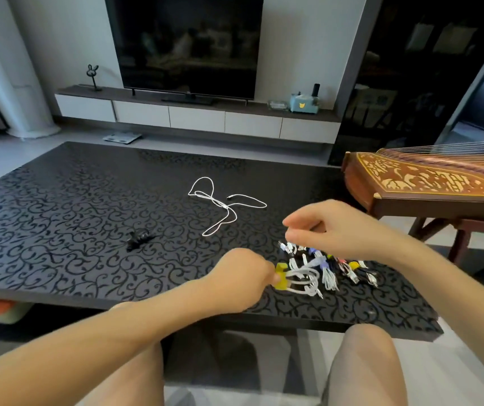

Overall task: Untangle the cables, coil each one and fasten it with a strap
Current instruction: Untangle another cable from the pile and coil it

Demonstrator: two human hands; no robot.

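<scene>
Our left hand [243,276] is pinching a yellow strap [281,278] beside the bundled cables [330,276]; our right hand [333,230] is partly hiding them, grip unclear.

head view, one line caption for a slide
Left hand pinches the yellow strap on a coiled white cable; right hand hovers over strapped bundles; loose white cable lies on the black table.

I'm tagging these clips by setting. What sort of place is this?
Most likely a home living room: a large television on a low media cabinet, a patterned black coffee table, and a stringed zither on a stand beside it.
</scene>
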